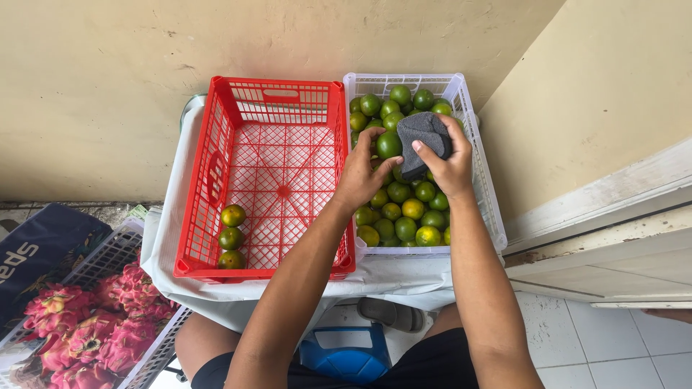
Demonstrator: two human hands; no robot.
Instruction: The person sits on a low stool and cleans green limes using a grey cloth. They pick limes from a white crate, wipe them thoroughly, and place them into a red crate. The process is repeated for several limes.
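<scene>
Head view, left to right: pink dragon fruits [86, 328] piled in a grey mesh plastic basket [108, 252] at the bottom left, beside a dark blue bag [36, 248]. Next a red plastic lattice crate [270, 176] on a white sheet-covered surface [166, 238]; it holds only three green-yellow citrus fruits [231, 237] lined up in its near left corner, the rest of its floor bare. Just right of it, touching, a white plastic lattice crate [486, 194] nearly full of green citrus fruits [404, 216]. Left hand [360, 173] hovers over the white crate, fingers curled round one green fruit [388, 145]. Right hand [450, 162] closed on a dark grey cloth [424, 140], pressed against that same fruit. Judging by counts, work looks barely begun: three fruits across, one being wiped, the big pile left. Blue stool [346, 353] and grey sandal [389, 313] below, white tiled floor [613, 338] at right
</scene>
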